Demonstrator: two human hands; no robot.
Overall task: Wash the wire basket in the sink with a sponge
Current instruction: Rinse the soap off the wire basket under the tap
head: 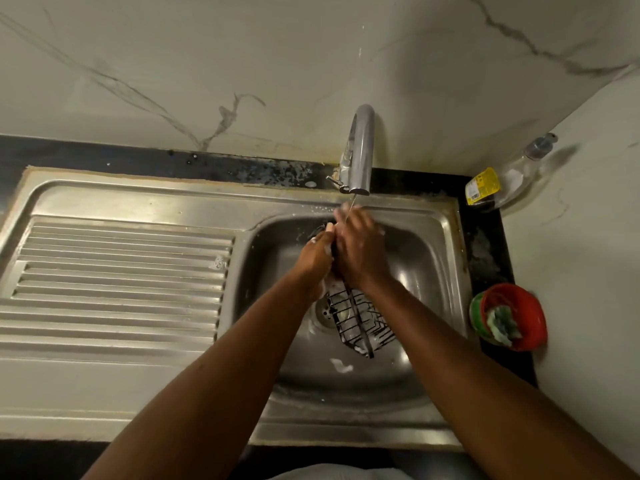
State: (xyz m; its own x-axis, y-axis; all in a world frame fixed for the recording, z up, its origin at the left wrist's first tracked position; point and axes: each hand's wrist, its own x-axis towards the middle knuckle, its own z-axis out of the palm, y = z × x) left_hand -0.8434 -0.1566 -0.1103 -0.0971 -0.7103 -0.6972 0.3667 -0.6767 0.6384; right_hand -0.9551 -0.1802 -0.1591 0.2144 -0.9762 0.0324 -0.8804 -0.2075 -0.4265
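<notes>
Both grips closed on wire basket [360,320] top, left hand [317,254], right hand [356,251]; sponge hidden

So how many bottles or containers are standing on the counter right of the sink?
2: a clear bottle with a yellow label in the back corner by the wall, and a red bowl holding a scrubber nearer the front. Others may lie outside the view.

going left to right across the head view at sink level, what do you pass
ribbed drainboard → left hand → right hand → red bowl holding scrubbers on the black counter
</notes>
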